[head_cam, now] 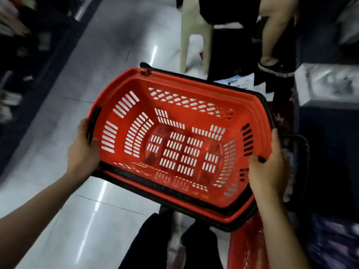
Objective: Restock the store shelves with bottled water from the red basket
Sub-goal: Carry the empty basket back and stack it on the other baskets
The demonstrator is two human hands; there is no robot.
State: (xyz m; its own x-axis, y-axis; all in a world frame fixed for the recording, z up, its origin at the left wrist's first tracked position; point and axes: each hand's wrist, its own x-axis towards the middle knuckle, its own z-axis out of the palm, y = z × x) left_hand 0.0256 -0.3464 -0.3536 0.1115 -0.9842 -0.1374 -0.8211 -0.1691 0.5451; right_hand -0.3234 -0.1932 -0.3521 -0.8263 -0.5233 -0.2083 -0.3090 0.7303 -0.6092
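Observation:
I hold a red plastic basket (196,90) with black handles in the air above the tiled floor, tilted toward me. Nothing lies inside it; its slotted bottom shows the floor through. My left hand (81,150) grips the left rim, fingers curled over the edge beside a black handle mount. On the right end, my right hand (268,169) curls round the rim. No water bottles are clearly in view.
A person stands ahead by a pale plastic chair (186,35). Dark shelving (29,45) runs along the left. A dark counter with a grey box (326,84) is at right. Something red and shiny (246,247) sits low at right. My dark-trousered legs (171,247) are below.

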